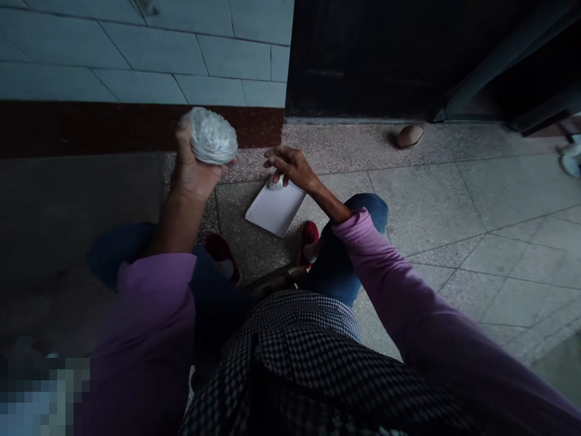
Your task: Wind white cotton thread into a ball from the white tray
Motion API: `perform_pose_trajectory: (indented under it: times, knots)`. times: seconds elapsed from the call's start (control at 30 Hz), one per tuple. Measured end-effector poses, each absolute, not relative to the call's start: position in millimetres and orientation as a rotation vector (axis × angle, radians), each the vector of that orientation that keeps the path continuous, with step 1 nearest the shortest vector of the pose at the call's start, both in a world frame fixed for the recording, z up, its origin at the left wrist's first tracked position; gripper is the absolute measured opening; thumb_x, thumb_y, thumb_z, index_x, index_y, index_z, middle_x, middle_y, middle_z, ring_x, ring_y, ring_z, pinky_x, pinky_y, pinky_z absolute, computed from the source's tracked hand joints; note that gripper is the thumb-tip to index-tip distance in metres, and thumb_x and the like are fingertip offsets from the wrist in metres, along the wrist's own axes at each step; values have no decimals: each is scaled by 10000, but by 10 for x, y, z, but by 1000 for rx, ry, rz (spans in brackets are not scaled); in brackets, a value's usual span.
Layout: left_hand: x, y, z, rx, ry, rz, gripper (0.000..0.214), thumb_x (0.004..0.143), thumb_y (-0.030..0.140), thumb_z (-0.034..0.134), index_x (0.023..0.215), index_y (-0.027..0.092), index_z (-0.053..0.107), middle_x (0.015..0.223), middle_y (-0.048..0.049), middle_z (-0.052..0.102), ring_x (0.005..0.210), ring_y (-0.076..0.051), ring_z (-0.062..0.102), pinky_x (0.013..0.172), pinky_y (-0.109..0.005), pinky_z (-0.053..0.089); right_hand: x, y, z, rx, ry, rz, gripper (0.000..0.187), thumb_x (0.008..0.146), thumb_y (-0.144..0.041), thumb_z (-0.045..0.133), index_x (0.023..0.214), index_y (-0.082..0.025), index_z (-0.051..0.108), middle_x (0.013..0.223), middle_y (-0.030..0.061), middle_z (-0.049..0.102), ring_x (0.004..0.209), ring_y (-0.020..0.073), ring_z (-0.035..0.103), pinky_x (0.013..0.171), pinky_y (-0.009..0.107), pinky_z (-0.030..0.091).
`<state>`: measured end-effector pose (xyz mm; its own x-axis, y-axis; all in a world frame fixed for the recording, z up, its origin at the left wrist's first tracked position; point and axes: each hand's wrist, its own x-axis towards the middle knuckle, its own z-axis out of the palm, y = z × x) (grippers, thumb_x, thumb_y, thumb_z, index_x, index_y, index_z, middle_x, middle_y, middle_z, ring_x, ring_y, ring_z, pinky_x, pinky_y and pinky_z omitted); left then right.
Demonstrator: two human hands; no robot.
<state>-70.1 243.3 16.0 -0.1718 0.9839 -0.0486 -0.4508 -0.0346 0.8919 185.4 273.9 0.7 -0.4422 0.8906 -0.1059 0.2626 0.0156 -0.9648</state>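
My left hand (193, 169) is raised and wrapped around a white ball of wound thread (212, 136), held in front of the dark red skirting. My right hand (290, 166) hovers palm down with its fingers spread over a white sheet of paper (275, 209) on the floor. A small whitish lump (275, 183) sits on the sheet's far corner, right under my fingertips. I cannot tell if the fingers touch it. I am seated low with knees apart, in purple sleeves and blue trousers.
My red shoes (309, 236) rest on the stone-tiled floor (454, 212) on either side of the paper. A tiled wall (136, 54) rises ahead and a dark doorway (385, 60) stands to the right. A brownish oval object (410, 135) lies by the door sill.
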Motion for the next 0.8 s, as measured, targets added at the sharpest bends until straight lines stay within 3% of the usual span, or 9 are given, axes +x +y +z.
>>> perform_pose_trajectory:
  times: [0.07,0.13,0.3,0.47,0.57,0.7,0.8]
  knots:
    - [-624,2437,105,822,1000,1477,924,714,965,970,1386,380,728,1628,-63,852,1706,-438,606,1161,-563,685,1818,2743,-21,-1139,-1671,1536,444,1345,-554,724,1530,-151,740,1470,169,898,799,121,776,638,230,543]
    - [-538,2424,76,865,1007,1469,909,728,896,980,1402,348,712,1639,-97,844,1733,-431,593,1221,-578,676,1730,2691,-28,-1112,-1674,1629,540,1349,-648,734,1512,-135,770,1380,139,913,848,114,789,693,237,551]
    - [-465,2397,-17,906,951,1441,818,781,807,1024,1349,303,720,1538,-134,881,1703,-428,656,1263,-557,693,1527,2583,-28,-1150,-1638,1768,557,1266,-726,888,1222,-186,758,1016,56,886,833,151,773,706,275,567]
    - [-606,2542,-241,839,859,1495,917,728,991,1015,1277,308,743,1299,-149,926,1494,-460,816,1049,-496,794,1519,2605,-28,-1110,-1650,1687,591,1273,-716,882,1004,-238,664,874,6,797,731,127,684,657,237,550]
    - [-667,2604,-352,822,814,1517,931,792,1075,935,1266,298,742,1232,-149,927,1287,-424,895,855,-420,784,1527,2538,21,-1070,-1749,1588,545,1275,-641,905,983,-253,657,852,10,787,719,154,672,630,240,562]
    - [-689,2560,-435,840,857,1521,949,849,1073,908,1349,287,729,1341,-153,924,1154,-347,898,656,-314,688,1534,2397,104,-1161,-1966,1391,394,1338,-412,785,990,-244,712,861,38,794,875,215,779,800,282,626]
    - [-687,2515,-476,870,927,1513,1026,805,1093,944,1374,273,705,1434,-162,898,1209,-339,871,689,-304,699,1580,2396,111,-1186,-2142,1280,331,1337,-250,700,1014,-219,768,933,54,834,1004,233,829,952,313,633]
